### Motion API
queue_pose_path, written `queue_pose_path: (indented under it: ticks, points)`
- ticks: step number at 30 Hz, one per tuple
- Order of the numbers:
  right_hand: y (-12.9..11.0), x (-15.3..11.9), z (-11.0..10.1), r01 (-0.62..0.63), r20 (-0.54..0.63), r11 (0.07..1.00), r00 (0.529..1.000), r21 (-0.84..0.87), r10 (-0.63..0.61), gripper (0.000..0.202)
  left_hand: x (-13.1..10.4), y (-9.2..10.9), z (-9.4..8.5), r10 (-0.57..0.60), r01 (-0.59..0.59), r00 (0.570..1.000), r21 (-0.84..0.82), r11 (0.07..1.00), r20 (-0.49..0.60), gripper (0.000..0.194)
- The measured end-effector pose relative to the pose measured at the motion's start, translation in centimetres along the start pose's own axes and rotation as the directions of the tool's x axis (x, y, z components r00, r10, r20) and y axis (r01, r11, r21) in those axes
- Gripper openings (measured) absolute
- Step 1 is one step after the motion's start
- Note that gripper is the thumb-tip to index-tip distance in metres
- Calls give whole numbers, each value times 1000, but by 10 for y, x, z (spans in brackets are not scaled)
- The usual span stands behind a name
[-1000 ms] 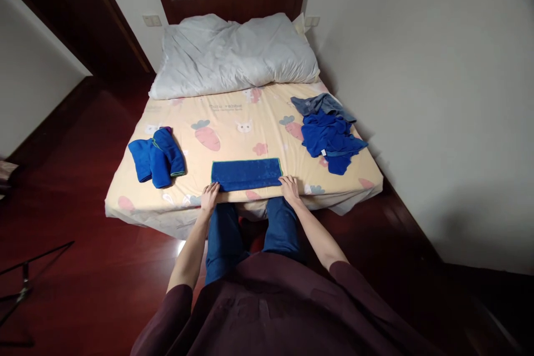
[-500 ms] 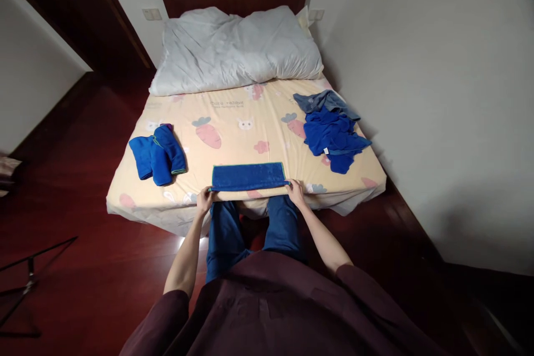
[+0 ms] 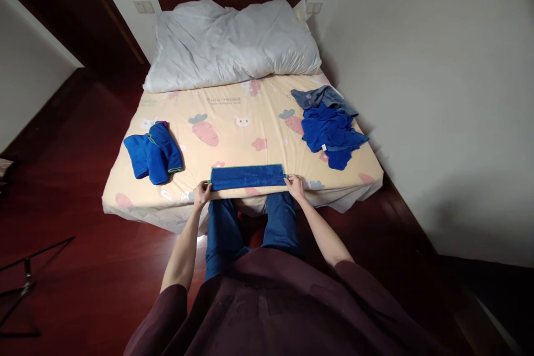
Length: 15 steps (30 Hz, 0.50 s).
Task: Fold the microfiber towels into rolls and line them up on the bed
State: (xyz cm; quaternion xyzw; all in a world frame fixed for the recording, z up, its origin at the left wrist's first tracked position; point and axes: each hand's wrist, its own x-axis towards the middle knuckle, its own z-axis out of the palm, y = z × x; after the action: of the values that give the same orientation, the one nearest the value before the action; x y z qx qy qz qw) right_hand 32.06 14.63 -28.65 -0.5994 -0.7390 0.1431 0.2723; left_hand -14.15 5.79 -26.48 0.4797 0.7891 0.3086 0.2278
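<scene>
A blue towel (image 3: 247, 176) with green edging lies as a narrow strip along the bed's front edge, its near side folded over. My left hand (image 3: 202, 193) pinches the near left corner of it. At the opposite end, my right hand (image 3: 295, 186) grips the near right corner between thumb and fingers. Several rolled or folded blue cloths (image 3: 154, 153) rest together on the left of the bed. A loose heap of crumpled blue cloths (image 3: 331, 130), with a grey-blue cloth (image 3: 321, 98) at its back, lies on the right.
The bed (image 3: 233, 144) has a pale sheet printed with carrots and rabbits. A bulky light-grey quilt (image 3: 233, 47) lies across its head end. White wall (image 3: 417, 94) runs along the right. A black metal stand (image 3: 27, 275) stands on the dark red floor at lower left.
Both hands have moved slightly away from my body, carrying the near edge of the towel over, so the strip looks narrower. The camera view has shifted a little.
</scene>
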Motion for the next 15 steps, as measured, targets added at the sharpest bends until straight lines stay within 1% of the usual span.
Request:
queue_pose_path:
  ticks: [2,4,5,6,7,8,9,10,11,13,15]
  points:
    - [-6,-3,-9,-9,-46,1000,999,1,9,33,-4,2,-3,42,-42,999,2,999,-19,35]
    - [-12,-7,-20,42,-65,999,997,-6,-43,37,-10,3,-7,174,-171,984,47,984,-51,39]
    - [-15,-10,-25,89,-46,996,995,-16,-90,39,-14,4,-8,266,-262,963,84,962,-50,40]
    - [-17,-13,-29,140,-8,990,990,-30,-140,40,-17,4,-9,362,-357,932,121,926,-22,39]
    - [-19,-15,-32,186,39,982,982,-45,-184,42,-20,4,-9,445,-444,895,151,883,31,38]
    - [-20,-16,-33,223,89,973,972,-61,-217,44,-23,4,-8,499,-509,861,169,844,99,38]
    - [-21,-17,-32,250,134,965,962,-79,-238,47,-26,4,-5,527,-551,834,181,814,164,38]
    - [-22,-17,-30,266,172,959,954,-97,-248,49,-27,5,-2,537,-575,816,196,795,215,40]
    - [-24,-16,-27,272,199,955,948,-114,-246,51,-28,6,2,534,-583,809,216,783,246,43]
    - [-27,-11,-18,260,225,954,948,-147,-224,53,-25,9,11,520,-577,814,258,775,259,51]
    - [-32,-3,-10,235,220,957,956,-172,-195,55,-19,14,18,509,-568,821,282,773,260,58]
